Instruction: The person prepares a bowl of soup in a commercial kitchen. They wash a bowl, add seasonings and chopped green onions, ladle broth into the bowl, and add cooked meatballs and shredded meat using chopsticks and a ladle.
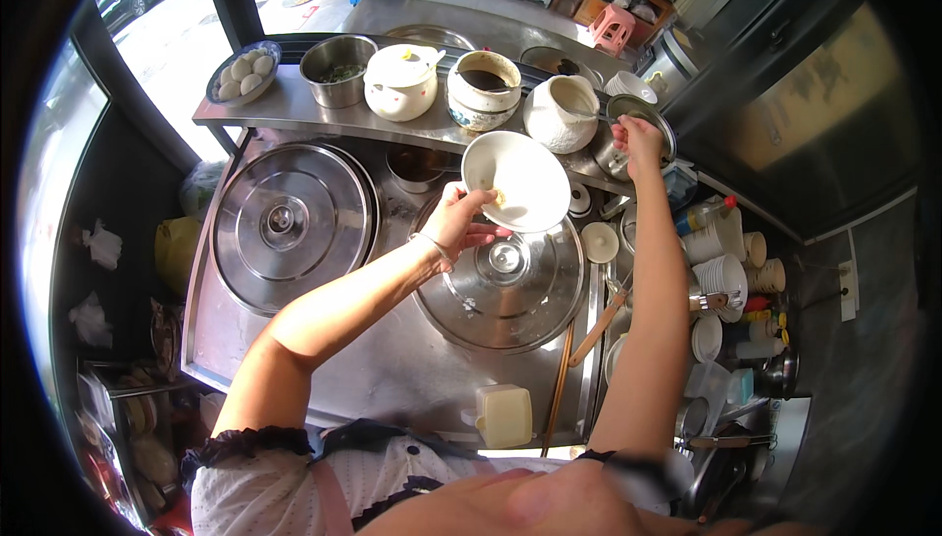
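Note:
My left hand (460,221) grips a white bowl (531,181) by its near left rim, thumb inside. A little yellowish matter lies in the bowl, which is tilted over a large round steel lid (508,308). Up at the right, my right hand (639,140) pinches the handle of a metal spoon (593,116). Its far end reaches into the mouth of a textured white jar (557,126) on the raised steel shelf (294,115). Just below that hand stands a steel pot (666,131), partly covered by my fingers and wrist.
Along the shelf stand a bowl of eggs (229,93), a steel pot of greens (338,98), a lidded white pot (401,98) and a jar of dark sauce (482,111). Another big lid (294,271) lies left. Stacked cups (717,278), bottles and a wooden-handled tool (600,326) crowd the right.

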The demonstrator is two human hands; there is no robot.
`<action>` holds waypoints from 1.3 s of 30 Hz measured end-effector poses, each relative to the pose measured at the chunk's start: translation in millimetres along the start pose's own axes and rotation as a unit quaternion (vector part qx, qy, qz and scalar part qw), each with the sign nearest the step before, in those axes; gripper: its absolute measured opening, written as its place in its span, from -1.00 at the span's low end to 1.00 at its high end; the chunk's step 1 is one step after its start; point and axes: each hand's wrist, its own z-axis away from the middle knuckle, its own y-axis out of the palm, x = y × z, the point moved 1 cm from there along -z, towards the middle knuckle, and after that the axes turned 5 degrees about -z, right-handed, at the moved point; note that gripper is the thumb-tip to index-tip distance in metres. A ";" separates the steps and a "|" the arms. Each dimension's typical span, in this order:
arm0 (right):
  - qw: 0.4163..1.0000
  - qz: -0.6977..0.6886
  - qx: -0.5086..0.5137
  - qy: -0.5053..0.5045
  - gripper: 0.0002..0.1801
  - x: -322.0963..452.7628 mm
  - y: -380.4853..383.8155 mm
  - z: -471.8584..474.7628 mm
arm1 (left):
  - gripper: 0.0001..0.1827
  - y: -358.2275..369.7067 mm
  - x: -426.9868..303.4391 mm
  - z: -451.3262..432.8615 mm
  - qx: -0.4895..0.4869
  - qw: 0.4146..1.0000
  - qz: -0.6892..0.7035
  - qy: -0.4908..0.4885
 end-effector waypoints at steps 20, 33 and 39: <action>0.990 0.012 0.073 -0.117 -0.81 55.2 -31.3 98.3 | -0.52 45.4 -20.3 -22.9 -0.012 1.000 0.012 0.020; 0.968 0.126 -0.003 -0.218 -0.79 13.9 -2.2 30.2 | -0.55 42.3 -24.9 -17.0 -0.020 0.999 -0.016 0.029; 0.993 -0.025 -0.044 -0.108 -0.82 8.7 -7.5 27.4 | -0.55 37.9 -25.5 -17.9 -0.031 0.999 -0.017 0.036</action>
